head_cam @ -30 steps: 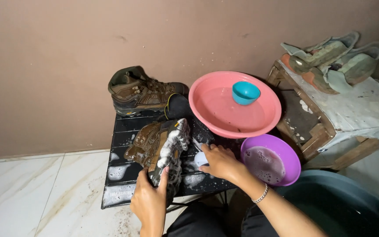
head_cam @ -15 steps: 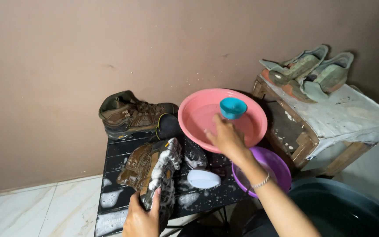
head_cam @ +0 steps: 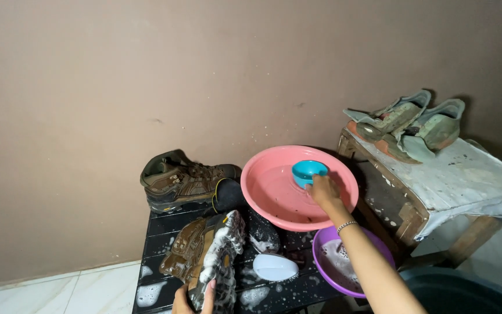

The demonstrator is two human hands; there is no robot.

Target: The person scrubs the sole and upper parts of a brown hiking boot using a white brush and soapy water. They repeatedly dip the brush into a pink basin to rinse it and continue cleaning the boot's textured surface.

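Wall behind, plain brown, fills most of the view; below it a black slatted table (head_cam: 164, 227), wet and flecked with suds, carries the work; to the right a worn wooden stool (head_cam: 437, 186) under a stained cloth holds a pair of greenish shoes (head_cam: 408, 119). A pink basin (head_cam: 274, 197) sits at the table's back right edge, and a brown boot (head_cam: 184, 180) stands upright beside it against the wall. A second boot, the soapy boot (head_cam: 207, 256), lies on its side at the front; the left hand (head_cam: 196, 299) grips its lower end, fingers wrapped around it. A purple bowl (head_cam: 344, 261) of foam sits low, just right of the table; a white brush (head_cam: 275, 267) lies loose on the slats. The right hand (head_cam: 323, 192) reaches into the basin, fingers closed on the small teal scoop (head_cam: 309, 171). Judging from this, the slick boot could slip from a one-handed hold; the basin, overhanging the edge, might tip if pressed down.
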